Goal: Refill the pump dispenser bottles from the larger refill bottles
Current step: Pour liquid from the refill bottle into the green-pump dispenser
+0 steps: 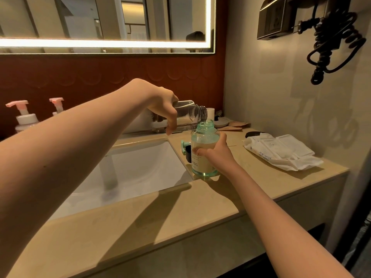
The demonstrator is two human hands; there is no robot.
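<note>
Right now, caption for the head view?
Left hand tips a clear bottle over the open teal bottle, steadied by the right hand.

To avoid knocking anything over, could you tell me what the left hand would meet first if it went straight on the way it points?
Probably the small white cylinder just past the mouth of the clear bottle the left hand holds; depth is unclear, so it may pass in front.

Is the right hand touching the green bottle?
Touching. The head view shows the right hand wrapped round the green bottle on the counter, thumb across its label, while the left hand tips a clear bottle above it.
</note>
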